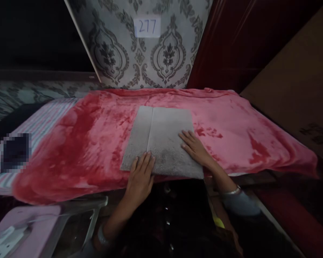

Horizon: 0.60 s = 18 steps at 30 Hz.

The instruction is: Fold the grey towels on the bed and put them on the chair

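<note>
A grey, soft-looking piece of cloth (169, 125), rectangular and with a crease running front to back on its left part, lies flat on a red and pink plush blanket (97, 118). My left hand (142, 175) rests on the cloth's near edge, left of its middle, fingers stretched forward. On the cloth's right side lies my right hand (195, 147), palm down with the fingers spread and pointing left. Neither hand grips anything. The cloth's near right corner hangs at the blanket's front edge.
A striped sheet (43, 122) with a blurred dark item (15, 153) lies at the left. Below it stand a pink stool (40, 222) bearing a white power strip (10, 242) and a metal frame (97, 211). A cardboard box (293, 82) borders the right; a patterned wall (140, 71) is behind.
</note>
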Each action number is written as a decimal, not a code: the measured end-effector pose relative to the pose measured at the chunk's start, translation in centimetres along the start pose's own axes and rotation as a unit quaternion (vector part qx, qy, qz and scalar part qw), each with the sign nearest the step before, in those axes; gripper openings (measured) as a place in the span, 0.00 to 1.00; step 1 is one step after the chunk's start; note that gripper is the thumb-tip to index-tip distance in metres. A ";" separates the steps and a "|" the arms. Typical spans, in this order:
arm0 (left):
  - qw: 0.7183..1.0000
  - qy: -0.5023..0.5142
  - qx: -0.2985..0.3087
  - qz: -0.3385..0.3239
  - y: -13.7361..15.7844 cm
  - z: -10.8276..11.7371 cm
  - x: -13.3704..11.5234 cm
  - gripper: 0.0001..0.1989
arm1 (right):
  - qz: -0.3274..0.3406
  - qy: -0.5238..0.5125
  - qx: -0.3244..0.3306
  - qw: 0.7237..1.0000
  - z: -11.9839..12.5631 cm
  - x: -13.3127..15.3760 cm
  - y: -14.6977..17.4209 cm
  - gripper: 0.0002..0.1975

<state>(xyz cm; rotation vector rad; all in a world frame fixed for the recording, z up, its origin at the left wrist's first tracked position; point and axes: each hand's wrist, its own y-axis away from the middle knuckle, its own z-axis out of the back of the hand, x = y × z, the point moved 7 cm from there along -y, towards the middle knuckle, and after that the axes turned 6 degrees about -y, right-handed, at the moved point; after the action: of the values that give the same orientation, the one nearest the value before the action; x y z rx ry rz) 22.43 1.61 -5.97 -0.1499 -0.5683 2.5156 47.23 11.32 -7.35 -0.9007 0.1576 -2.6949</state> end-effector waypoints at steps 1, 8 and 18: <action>1.000 0.004 -0.002 0.001 0.0 -0.1 0.0 0.32 | -0.017 -0.037 -0.034 0.999 0.5 -0.5 1.9 0.31; 0.999 0.028 -0.005 0.016 -0.2 -0.3 0.0 0.37 | -0.156 -0.354 -0.194 0.901 1.0 0.9 10.9 0.33; 0.999 0.021 0.015 0.022 -0.3 -0.1 -0.1 0.34 | -0.258 -0.617 -0.196 0.718 -0.7 1.2 12.9 0.20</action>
<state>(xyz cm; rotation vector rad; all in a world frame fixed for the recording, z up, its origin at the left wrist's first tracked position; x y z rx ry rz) 22.70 1.82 -5.90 -0.2059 -0.5164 2.5565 49.03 -1.32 -9.75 -2.9721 0.1791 -1.7810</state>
